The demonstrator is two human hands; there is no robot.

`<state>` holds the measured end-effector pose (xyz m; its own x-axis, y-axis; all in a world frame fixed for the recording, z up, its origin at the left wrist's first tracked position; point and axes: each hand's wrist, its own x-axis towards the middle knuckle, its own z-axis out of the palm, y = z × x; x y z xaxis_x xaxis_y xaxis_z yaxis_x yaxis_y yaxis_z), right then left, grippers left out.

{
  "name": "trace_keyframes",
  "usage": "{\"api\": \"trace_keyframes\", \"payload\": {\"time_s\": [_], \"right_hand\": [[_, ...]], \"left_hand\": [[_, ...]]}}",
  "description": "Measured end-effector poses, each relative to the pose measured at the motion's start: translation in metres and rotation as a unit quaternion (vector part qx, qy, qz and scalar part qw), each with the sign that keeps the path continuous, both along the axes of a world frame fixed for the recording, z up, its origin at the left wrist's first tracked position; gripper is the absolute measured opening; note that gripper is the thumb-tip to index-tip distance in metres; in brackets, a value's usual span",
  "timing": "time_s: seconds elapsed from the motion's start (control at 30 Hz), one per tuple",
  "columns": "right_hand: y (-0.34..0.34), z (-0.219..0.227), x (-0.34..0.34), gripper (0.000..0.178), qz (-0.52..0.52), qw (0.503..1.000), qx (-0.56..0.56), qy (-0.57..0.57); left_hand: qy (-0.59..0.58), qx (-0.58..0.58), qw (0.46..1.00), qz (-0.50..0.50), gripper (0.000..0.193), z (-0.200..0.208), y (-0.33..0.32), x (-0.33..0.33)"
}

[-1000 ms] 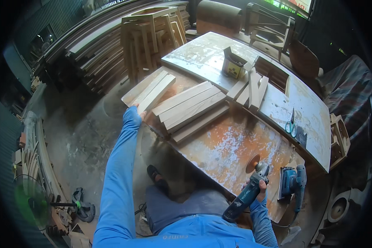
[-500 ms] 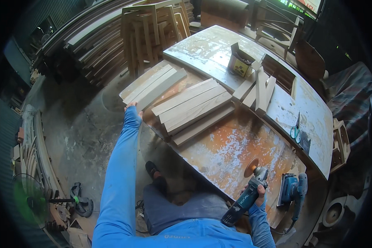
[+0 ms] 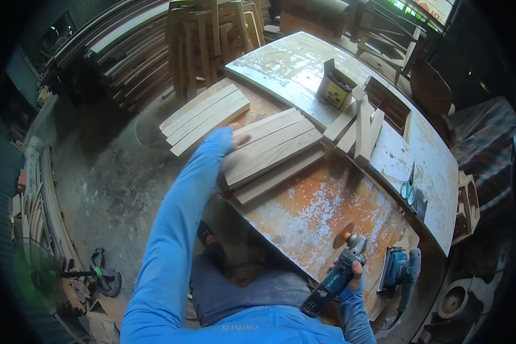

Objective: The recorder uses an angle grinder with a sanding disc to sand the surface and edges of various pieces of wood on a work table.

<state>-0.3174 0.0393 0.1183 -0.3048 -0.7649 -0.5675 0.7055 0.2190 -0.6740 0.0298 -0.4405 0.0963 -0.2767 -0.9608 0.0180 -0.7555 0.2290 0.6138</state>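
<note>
My left hand (image 3: 238, 137), slightly blurred, reaches across to the left edge of the middle stack of pale wooden boards (image 3: 275, 143); its fingers look apart with nothing in them. Beside it, a row of similar boards (image 3: 203, 120) lies at the table's far left corner, their near ends jutting past the edge. My right hand (image 3: 355, 274) grips a teal and black angle grinder (image 3: 333, 285) at the near right. The grinder's orange-brown disc (image 3: 343, 235) is over the paint-worn tabletop (image 3: 304, 200). Whether the disc touches the surface I cannot tell.
A blue sander (image 3: 400, 268) with a cord stands right of the grinder. On the raised white panel (image 3: 281, 57) are an open box (image 3: 335, 86), crossed wood pieces (image 3: 358, 129) and scissors (image 3: 407, 186). Stacked lumber (image 3: 132, 63) fills the back left; a fan (image 3: 40, 278) stands lower left.
My left hand has moved right, from the left row's near end to the middle stack. The outermost board of the left row now lies flush with the others. The grinder stays in my right hand.
</note>
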Motion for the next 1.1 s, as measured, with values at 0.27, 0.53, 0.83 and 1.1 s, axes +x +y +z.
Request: {"api": "trace_keyframes", "payload": {"time_s": [0.27, 0.53, 0.83, 1.1], "right_hand": [[-0.007, 0.022, 0.017, 0.067, 0.002, 0.999, -0.048, 0.006], [0.015, 0.009, 0.003, 0.063, 0.007, 0.998, -0.065, 0.000], [0.031, 0.018, 0.000, 0.065, -0.054, 0.994, -0.090, 0.020], [0.033, 0.009, -0.003, 0.064, -0.062, 0.995, -0.076, 0.020]], "left_hand": [[-0.239, 0.067, 0.968, -0.024, 0.096, 0.037, 0.068, -0.031], [0.034, 0.108, 0.993, 0.038, 0.084, -0.023, 0.068, 0.019], [-0.215, 0.024, 0.968, 0.126, 0.063, -0.060, 0.045, 0.038], [0.077, 0.079, 0.986, 0.125, 0.036, -0.065, 0.023, 0.023]]}}
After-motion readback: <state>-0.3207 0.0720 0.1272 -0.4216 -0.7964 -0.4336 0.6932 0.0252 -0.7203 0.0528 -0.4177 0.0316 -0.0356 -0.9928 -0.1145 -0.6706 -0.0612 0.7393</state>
